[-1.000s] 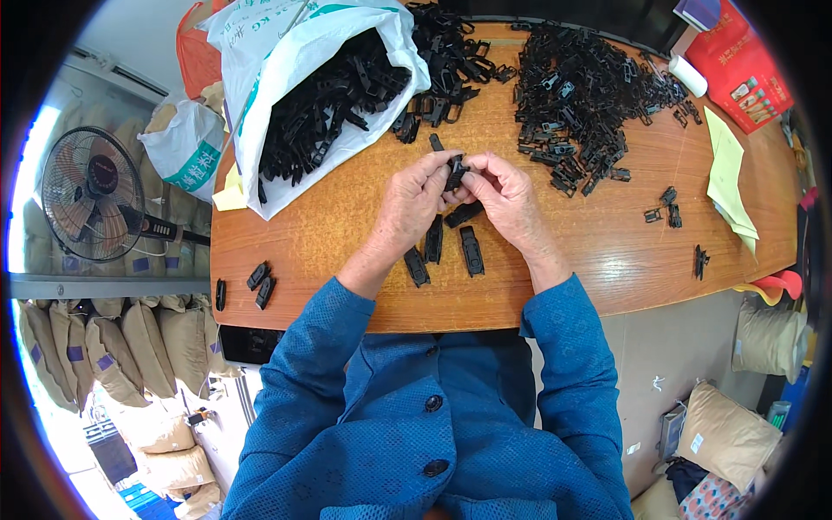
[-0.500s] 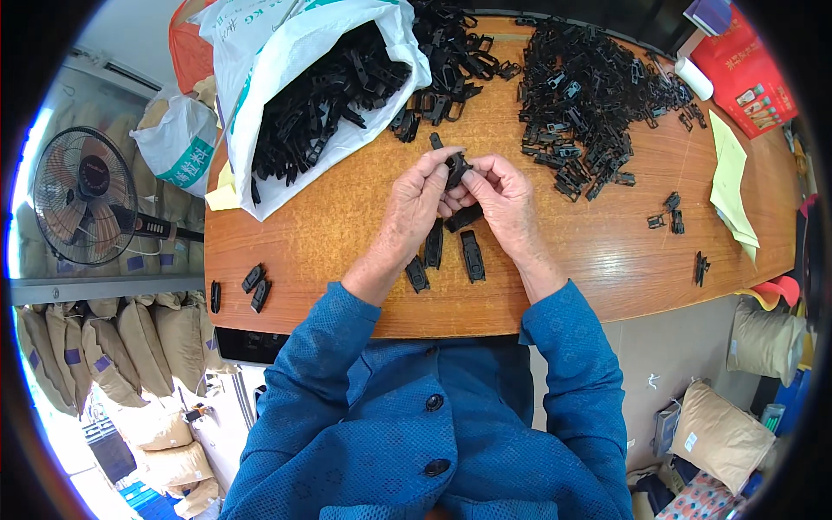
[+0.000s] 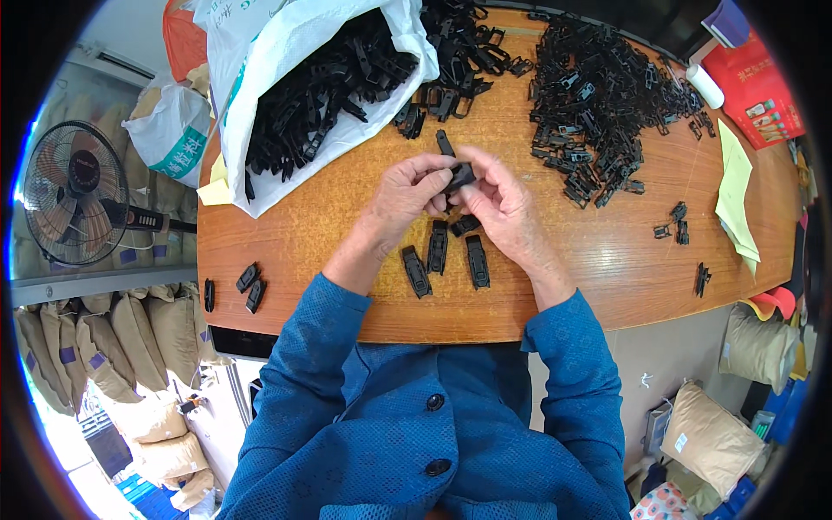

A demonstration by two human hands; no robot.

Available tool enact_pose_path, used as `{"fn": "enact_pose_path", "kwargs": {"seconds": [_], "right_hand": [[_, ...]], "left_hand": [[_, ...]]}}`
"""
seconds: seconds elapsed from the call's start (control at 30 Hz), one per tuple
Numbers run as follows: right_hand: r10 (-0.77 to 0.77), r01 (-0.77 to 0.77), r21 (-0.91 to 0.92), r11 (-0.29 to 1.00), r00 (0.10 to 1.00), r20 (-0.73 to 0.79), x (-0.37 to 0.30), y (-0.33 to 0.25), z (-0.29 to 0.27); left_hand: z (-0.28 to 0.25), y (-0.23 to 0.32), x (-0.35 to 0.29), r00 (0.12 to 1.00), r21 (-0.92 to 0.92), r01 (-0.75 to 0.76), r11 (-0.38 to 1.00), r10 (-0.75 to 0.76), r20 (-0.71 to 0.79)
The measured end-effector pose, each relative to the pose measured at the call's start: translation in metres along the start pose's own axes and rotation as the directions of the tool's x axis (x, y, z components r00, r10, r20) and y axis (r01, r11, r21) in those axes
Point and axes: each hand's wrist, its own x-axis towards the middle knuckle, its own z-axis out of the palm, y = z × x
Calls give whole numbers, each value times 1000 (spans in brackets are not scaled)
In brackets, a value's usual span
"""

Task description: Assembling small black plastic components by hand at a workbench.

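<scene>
Table (image 3: 598, 269): was orange-brown, streaked with grain. Held piece (image 3: 463, 176): was black, as were the parts (image 3: 581, 113) heaped toward the far edge. Sack (image 3: 286, 48), far left corner: was white with green print. Sheet (image 3: 737, 195), right edge: was pale yellow. Box (image 3: 730, 74), far right corner: was red. Jacket (image 3: 390, 433), near edge: was blue, finely mesh-patterned.

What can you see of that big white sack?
The white sack, with green print and looking like plastic, lies tipped on the far left of the wooden table, cut off at the picture's top. Its open mouth faces the table's middle, showing a heap of black pieces. Yellow paper shows beside its lower left edge. Neither the left hand nor the right hand touches it.
</scene>
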Motion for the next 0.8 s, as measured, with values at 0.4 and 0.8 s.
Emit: {"fn": "enact_pose_path", "kwargs": {"seconds": [0.4,0.8], "right_hand": [[303,-178,525,832,939,-162,10,-3,-14],[140,-144,-1,990,965,-220,5,1,-10]], "left_hand": [[28,-11,11,923,256,-342,904,374,-86],[31,-21,10,922,209,-347,915,373,-105]]}}
